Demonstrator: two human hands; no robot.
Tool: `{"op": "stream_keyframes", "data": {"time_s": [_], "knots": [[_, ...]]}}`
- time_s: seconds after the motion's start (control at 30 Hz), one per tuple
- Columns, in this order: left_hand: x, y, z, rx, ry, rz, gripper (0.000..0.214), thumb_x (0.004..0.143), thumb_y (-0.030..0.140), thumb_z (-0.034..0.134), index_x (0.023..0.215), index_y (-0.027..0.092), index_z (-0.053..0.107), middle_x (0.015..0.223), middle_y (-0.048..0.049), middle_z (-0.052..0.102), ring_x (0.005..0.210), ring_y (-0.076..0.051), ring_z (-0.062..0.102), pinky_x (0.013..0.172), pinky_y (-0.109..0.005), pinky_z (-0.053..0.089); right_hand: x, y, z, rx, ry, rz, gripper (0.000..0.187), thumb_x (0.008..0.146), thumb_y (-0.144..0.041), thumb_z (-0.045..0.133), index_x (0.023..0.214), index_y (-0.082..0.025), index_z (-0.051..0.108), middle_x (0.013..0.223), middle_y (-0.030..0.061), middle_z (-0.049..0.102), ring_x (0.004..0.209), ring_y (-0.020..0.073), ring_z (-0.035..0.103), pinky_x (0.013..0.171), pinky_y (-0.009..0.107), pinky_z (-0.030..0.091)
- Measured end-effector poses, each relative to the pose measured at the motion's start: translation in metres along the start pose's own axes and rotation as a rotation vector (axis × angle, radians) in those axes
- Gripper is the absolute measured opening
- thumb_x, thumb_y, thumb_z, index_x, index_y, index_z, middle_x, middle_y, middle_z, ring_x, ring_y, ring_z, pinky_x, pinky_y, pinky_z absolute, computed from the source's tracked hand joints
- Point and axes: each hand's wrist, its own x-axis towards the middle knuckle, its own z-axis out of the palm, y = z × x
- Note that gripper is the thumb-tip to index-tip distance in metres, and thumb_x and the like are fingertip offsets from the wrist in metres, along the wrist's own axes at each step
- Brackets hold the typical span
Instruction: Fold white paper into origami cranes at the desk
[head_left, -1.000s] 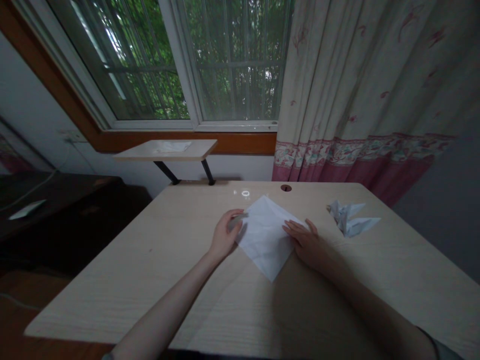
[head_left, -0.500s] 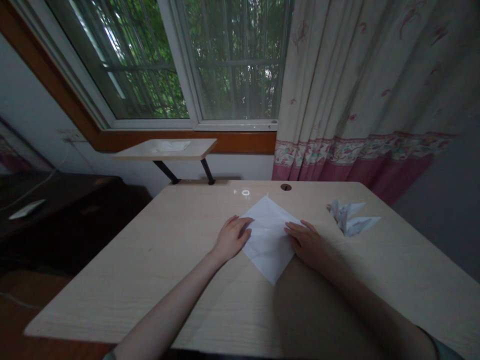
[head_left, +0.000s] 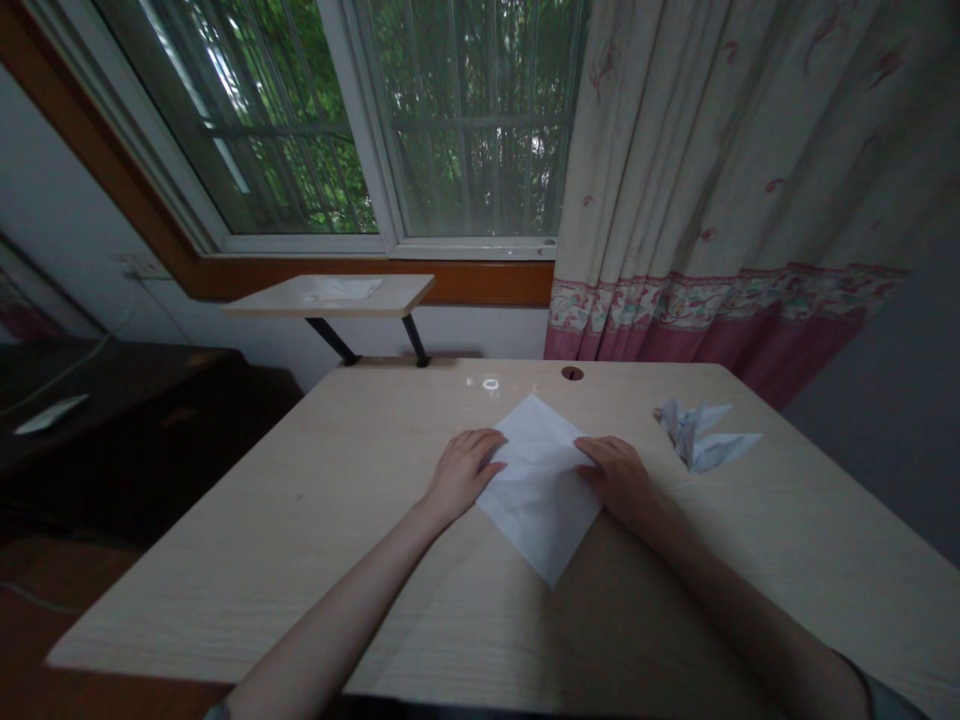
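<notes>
A white sheet of paper (head_left: 538, 490) lies as a diamond on the pale wooden table (head_left: 315, 530), one corner pointing toward me. My left hand (head_left: 463, 472) rests on the sheet's left corner with its fingers curled loosely over the edge. My right hand (head_left: 619, 475) presses on the right corner, fingers bent and lying on the paper. Neither hand lifts the sheet off the table.
A folded white paper figure (head_left: 701, 436) sits on the table to the right. A round cable hole (head_left: 571, 373) is near the far edge. Beyond stand a small shelf (head_left: 330, 296), a window, a patterned curtain (head_left: 742, 200) and a dark cabinet (head_left: 112, 420) at left.
My left hand laid the raised left flap down and settled onto the paper's left corner. My right hand slid slightly right and its fingers curled. The sheet lies flatter.
</notes>
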Motion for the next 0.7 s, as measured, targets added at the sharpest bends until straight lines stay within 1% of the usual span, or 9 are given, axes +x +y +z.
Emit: {"op": "stream_keyframes", "data": {"time_s": [0.1, 0.17, 0.27, 0.4, 0.47, 0.57, 0.63, 0.7], "knots": [[-0.001, -0.002, 0.002, 0.006, 0.014, -0.021, 0.037, 0.09, 0.028, 0.072, 0.125, 0.023, 0.062, 0.133, -0.0082, 0.064, 0.123, -0.028, 0.058, 0.105, -0.047, 0.046, 0.0, 0.004, 0.004, -0.037, 0.025, 0.011, 0.034, 0.091, -0.026, 0.061, 0.124, -0.019, 0.065, 0.125, 0.0132, 0.071, 0.109, 0.0307, 0.064, 0.099, 0.049, 0.048], [-0.001, -0.003, 0.003, 0.001, 0.019, -0.027, 0.037, 0.089, 0.028, 0.072, 0.125, 0.023, 0.063, 0.135, -0.0086, 0.062, 0.125, -0.028, 0.057, 0.107, -0.047, 0.046, 0.0, 0.006, 0.007, -0.049, 0.033, 0.026, 0.037, 0.091, -0.029, 0.061, 0.127, -0.017, 0.064, 0.127, 0.0145, 0.069, 0.112, 0.0316, 0.063, 0.1, 0.049, 0.047], [-0.001, -0.004, 0.004, 0.0, 0.025, -0.044, 0.037, 0.089, 0.028, 0.073, 0.124, 0.023, 0.063, 0.138, -0.0095, 0.06, 0.127, -0.029, 0.055, 0.108, -0.048, 0.045, -0.002, 0.008, 0.012, -0.051, 0.046, 0.057, 0.04, 0.091, -0.032, 0.062, 0.127, -0.015, 0.063, 0.127, 0.0157, 0.069, 0.113, 0.0325, 0.061, 0.1, 0.048, 0.046], [-0.001, -0.004, 0.004, -0.003, 0.022, -0.072, 0.034, 0.087, 0.029, 0.074, 0.119, 0.023, 0.065, 0.14, -0.0103, 0.059, 0.129, -0.029, 0.053, 0.11, -0.049, 0.043, -0.003, 0.008, 0.014, -0.048, 0.043, 0.111, 0.041, 0.09, -0.033, 0.062, 0.127, -0.017, 0.063, 0.125, 0.0148, 0.069, 0.113, 0.033, 0.061, 0.099, 0.048, 0.046], [-0.001, -0.005, 0.005, -0.013, 0.025, -0.081, 0.028, 0.087, 0.029, 0.074, 0.113, 0.023, 0.066, 0.141, -0.0099, 0.058, 0.131, -0.029, 0.052, 0.11, -0.048, 0.042, -0.003, 0.007, 0.013, -0.042, 0.044, 0.138, 0.039, 0.089, -0.032, 0.063, 0.125, -0.019, 0.063, 0.125, 0.0138, 0.069, 0.115, 0.033, 0.06, 0.1, 0.049, 0.044], [-0.002, -0.006, 0.007, -0.03, 0.039, -0.101, 0.021, 0.087, 0.029, 0.074, 0.105, 0.023, 0.066, 0.139, -0.0092, 0.059, 0.131, -0.028, 0.052, 0.11, -0.048, 0.042, -0.003, 0.005, 0.012, -0.022, 0.046, 0.157, 0.029, 0.087, -0.03, 0.064, 0.114, -0.022, 0.068, 0.125, 0.0125, 0.069, 0.118, 0.0324, 0.058, 0.101, 0.049, 0.043], [-0.002, -0.008, 0.008, -0.032, 0.046, -0.113, 0.02, 0.086, 0.03, 0.075, 0.103, 0.023, 0.067, 0.136, -0.0089, 0.061, 0.13, -0.029, 0.052, 0.109, -0.048, 0.041, -0.003, 0.005, 0.012, -0.018, 0.049, 0.164, 0.023, 0.086, -0.03, 0.065, 0.108, -0.023, 0.069, 0.124, 0.012, 0.069, 0.119, 0.0323, 0.058, 0.101, 0.049, 0.042], [-0.002, -0.009, 0.008, -0.029, 0.043, -0.119, 0.022, 0.085, 0.031, 0.076, 0.104, 0.023, 0.068, 0.133, -0.0079, 0.063, 0.127, -0.029, 0.054, 0.109, -0.048, 0.041, -0.003, 0.005, 0.013, -0.025, 0.063, 0.174, 0.021, 0.086, -0.03, 0.065, 0.106, -0.023, 0.07, 0.123, 0.0117, 0.07, 0.119, 0.0324, 0.058, 0.102, 0.049, 0.04]]}}
